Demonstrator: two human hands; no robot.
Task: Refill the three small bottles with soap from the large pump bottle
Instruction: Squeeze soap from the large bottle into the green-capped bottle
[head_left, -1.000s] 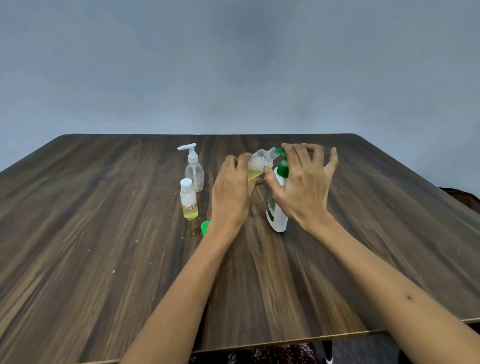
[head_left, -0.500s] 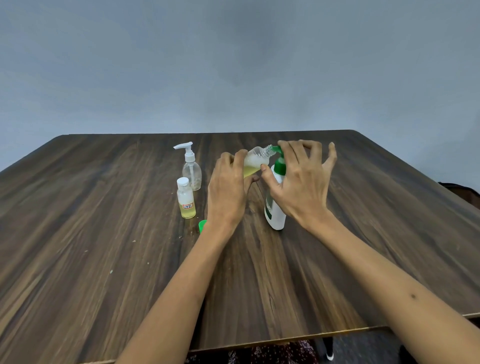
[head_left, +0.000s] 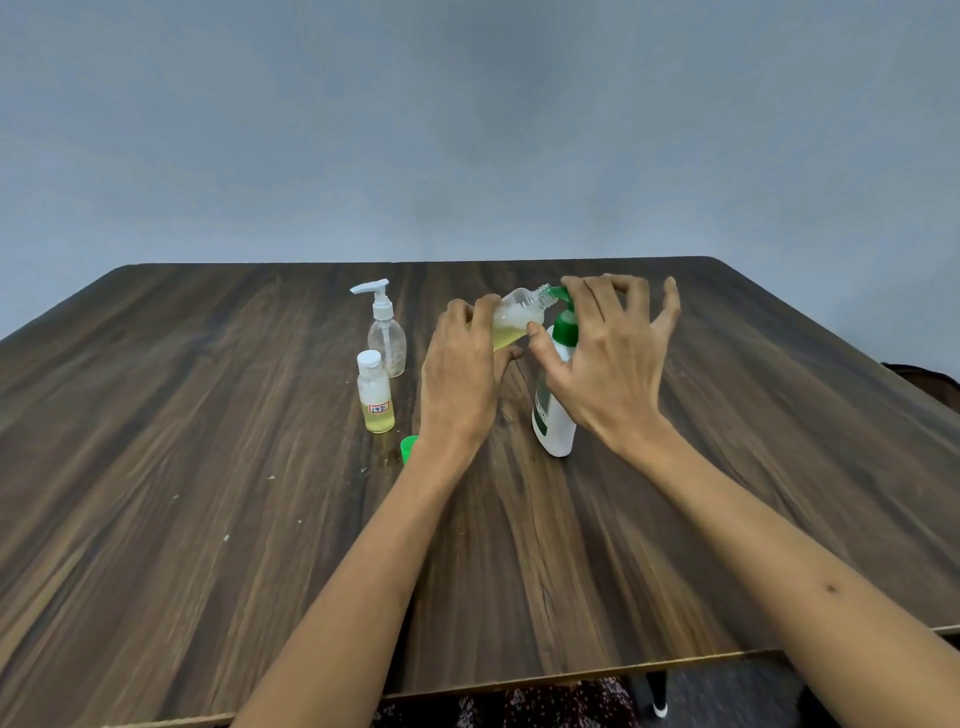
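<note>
- Table (head_left: 208, 467): dark wood grain, bears every item listed.
- Large pump bottle (head_left: 555, 421): white body, green pump, upright, right of centre.
- Right hand (head_left: 608, 374): draped over the pump, fingertips on its green nozzle, thumb against the bottle neck, little finger spread free.
- Left hand (head_left: 460, 374): fingers wrapped round a small bottle.
- Small bottle (head_left: 514, 322): clear, uncapped, tilted, mouth touching the green nozzle; yellow soap and foam inside.
- Clear pump bottle (head_left: 387, 335): upright, white pump, left of the hands.
- Capped bottle (head_left: 375, 392): white cap, label, yellow soap at bottom, just in front of the clear pump bottle.
- Green cap (head_left: 409, 448): on the table beside the left wrist.
</note>
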